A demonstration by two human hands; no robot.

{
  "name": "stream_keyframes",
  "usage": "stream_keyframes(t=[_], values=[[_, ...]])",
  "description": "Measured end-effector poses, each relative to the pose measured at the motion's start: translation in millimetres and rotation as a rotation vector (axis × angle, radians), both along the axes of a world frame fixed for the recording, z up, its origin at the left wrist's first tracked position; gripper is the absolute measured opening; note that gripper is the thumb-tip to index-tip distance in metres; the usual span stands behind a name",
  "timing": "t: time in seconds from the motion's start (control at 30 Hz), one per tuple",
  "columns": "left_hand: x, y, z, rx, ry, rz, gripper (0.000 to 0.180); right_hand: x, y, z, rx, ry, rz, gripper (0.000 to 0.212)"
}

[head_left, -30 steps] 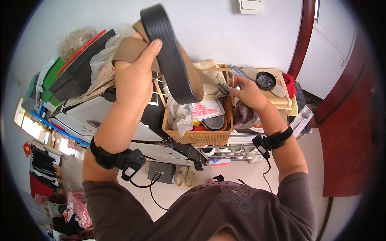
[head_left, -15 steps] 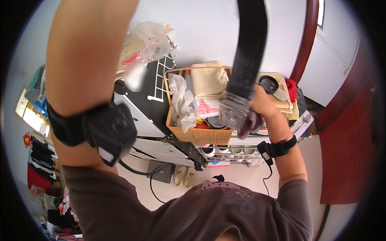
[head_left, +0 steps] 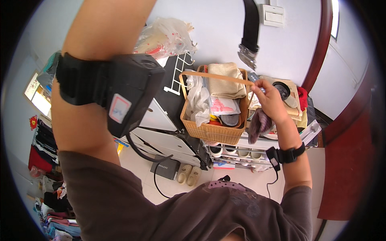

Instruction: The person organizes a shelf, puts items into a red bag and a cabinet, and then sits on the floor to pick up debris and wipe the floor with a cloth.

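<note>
My right hand (head_left: 268, 99) pinches the light handle (head_left: 217, 76) of a tan woven basket (head_left: 211, 132) by its right end. Inside the basket lie a folded cream cloth (head_left: 225, 82), a crumpled white plastic bag (head_left: 197, 104) and a white packet with red print (head_left: 224, 105). Below my right palm is a purple-brown knitted item (head_left: 259, 124); whether my fingers touch it is hidden. My left arm reaches upward, and its hand lies beyond the top edge. A black strap (head_left: 251, 24) with a clear buckle-like end (head_left: 247, 55) hangs down behind the basket.
Left of the basket, a white wire rack (head_left: 177, 76) and a clear plastic bag (head_left: 165, 38) sit on a black cabinet top. A shoe rack (head_left: 241, 154) stands beneath. Clogs (head_left: 189, 175) and a grey box (head_left: 165, 168) are on the floor. A dark red door (head_left: 354, 160) stands right.
The strap has gone up and away, so its end no longer covers the basket's right side. My right hand now shows on the basket handle. The view has shifted slightly.
</note>
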State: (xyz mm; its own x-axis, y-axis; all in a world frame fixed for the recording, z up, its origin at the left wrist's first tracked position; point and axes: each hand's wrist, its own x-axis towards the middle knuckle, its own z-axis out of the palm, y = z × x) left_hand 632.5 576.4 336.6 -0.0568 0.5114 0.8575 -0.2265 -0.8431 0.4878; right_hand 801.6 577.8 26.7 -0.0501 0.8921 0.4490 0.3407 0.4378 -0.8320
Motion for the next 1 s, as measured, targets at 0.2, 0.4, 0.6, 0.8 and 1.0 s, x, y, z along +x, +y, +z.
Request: stream_keyframes(t=[0.2,0.4,0.6,0.8,1.0], values=[[-4.4,-0.5,-21.9,0.001,0.029,0.084,0.018,-0.3,30.2,5.4,0.303,-0.316,-0.599,0.024],[-24.4,-4.3,-14.2,-0.011,0.062,0.124,0.016,-113.5,-6.3,50.3,0.051,-0.591,0.146,0.025],[-31.1,-4.0,-14.7,-0.032,0.025,0.153,0.014,-189.5,38.2,24.7,-0.032,-0.698,0.108,0.023],[-73.0,4.2,22.6,0.115,0.025,0.217,0.010,-189.9,44.9,18.3,0.182,-0.392,0.175,0.019],[-95.6,-15.9,44.7,0.164,-0.049,0.250,0.014,-194.3,33.9,56.9,0.337,-0.047,0.241,0.021]])
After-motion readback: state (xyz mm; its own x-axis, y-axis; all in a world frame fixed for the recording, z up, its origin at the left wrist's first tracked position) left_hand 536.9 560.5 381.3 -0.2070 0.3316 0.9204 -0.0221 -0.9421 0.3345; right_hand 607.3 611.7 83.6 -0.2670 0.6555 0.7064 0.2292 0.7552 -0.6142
